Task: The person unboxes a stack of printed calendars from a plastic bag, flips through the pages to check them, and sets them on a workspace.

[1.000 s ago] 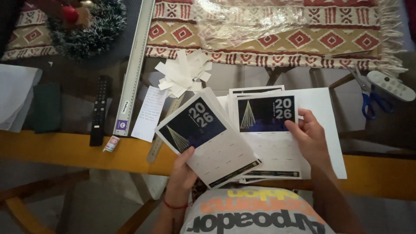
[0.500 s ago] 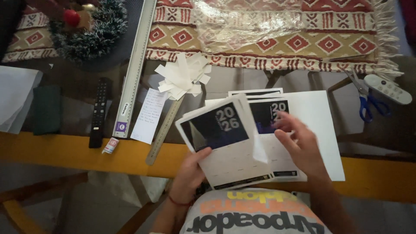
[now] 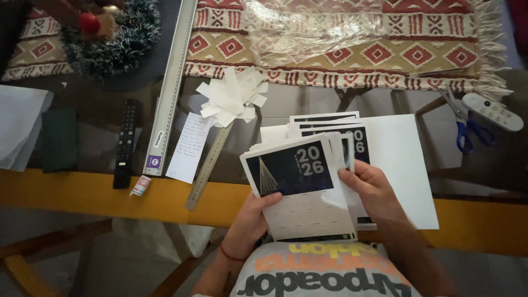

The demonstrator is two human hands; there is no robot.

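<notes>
My left hand (image 3: pixel 250 217) grips the lower left edge of a stack of calendar sheets (image 3: pixel 300 190), each white with a dark blue panel at the top. My right hand (image 3: pixel 371 187) holds the stack's right edge, thumb on top and fingers behind. The stack is lifted a little above the table, over my lap. Beneath it lie more calendar sheets (image 3: pixel 330 122) fanned out on a large white sheet (image 3: pixel 399 159).
On the glass table: a pile of white paper strips (image 3: pixel 231 99), a small handwritten note (image 3: pixel 188 147), a steel ruler (image 3: pixel 208 168), a long aluminium ruler (image 3: pixel 171 82), a black remote (image 3: pixel 125 142), blue scissors (image 3: pixel 465 129), a white remote (image 3: pixel 492 111), a patterned runner (image 3: pixel 341 44), a tinsel wreath (image 3: pixel 113 44).
The sheet in my left hand came right and joined the ones under my right hand. Both hands now hold one squared-up stack, closer to my body.
</notes>
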